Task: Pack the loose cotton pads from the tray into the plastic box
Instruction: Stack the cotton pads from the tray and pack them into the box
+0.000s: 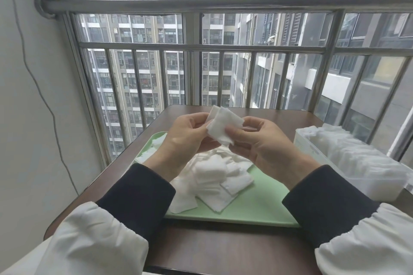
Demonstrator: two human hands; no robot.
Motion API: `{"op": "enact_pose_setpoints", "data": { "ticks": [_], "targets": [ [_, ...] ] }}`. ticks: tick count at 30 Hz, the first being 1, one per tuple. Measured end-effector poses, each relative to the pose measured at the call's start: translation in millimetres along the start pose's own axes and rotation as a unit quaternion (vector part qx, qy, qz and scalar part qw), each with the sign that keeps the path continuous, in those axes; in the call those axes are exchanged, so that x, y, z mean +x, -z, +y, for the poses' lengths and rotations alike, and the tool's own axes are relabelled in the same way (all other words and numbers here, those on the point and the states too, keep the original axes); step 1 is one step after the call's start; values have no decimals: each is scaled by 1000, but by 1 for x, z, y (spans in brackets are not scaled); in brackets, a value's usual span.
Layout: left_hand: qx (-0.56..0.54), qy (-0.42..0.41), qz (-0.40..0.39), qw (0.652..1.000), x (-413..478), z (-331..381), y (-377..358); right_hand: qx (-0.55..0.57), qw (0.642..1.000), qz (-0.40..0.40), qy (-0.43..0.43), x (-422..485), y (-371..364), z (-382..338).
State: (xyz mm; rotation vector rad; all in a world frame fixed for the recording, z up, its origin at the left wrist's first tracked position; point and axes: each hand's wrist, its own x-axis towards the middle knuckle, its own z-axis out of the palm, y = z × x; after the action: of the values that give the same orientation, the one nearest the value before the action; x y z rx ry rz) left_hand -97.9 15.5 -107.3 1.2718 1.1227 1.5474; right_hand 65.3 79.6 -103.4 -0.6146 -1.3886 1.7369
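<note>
A pale green tray (263, 205) lies on the brown table, and a heap of loose white cotton pads (214, 176) covers its middle and left side. Above the tray, both hands hold a small stack of square cotton pads (223, 124). My left hand (185, 138) pinches the stack's left edge. My right hand (261, 140) grips its lower right corner between thumb and fingers. A translucent plastic box (377, 185) stands at the right, filled with cotton pads (348, 152) up to its rim.
The brown table (223, 250) ends just past the tray at a window with metal railing bars (201, 47). A white wall with a thin cable (48, 105) runs along the left. The box sits close to the table's right edge.
</note>
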Motion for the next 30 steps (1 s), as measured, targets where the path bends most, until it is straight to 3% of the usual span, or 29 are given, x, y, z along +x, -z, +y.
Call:
{"op": "enact_pose_setpoints", "data": {
  "ticks": [6,10,12,14,17,21,26,30],
  "targets": [
    [-12,32,-7,999,1,0,0,-38,999,25,3,0,0,1],
    [20,4,-27,999,0,-2,0,-136,989,61,21,0,3,3],
    [56,-19,19,998,2,-5,3,-212,972,95,38,2,5,5],
    [55,-9,93,994,4,-5,6,-331,931,128,79,6,9,8],
    [20,10,169,985,5,-1,10,-499,853,59,140,7,8,10],
    [22,6,179,984,4,0,11,-556,814,-100,137,3,0,21],
    [36,14,174,984,4,-1,10,-585,790,-106,148,2,0,24],
    [40,16,176,983,4,-2,9,-582,793,-97,152,3,-1,25]
  ]
}}
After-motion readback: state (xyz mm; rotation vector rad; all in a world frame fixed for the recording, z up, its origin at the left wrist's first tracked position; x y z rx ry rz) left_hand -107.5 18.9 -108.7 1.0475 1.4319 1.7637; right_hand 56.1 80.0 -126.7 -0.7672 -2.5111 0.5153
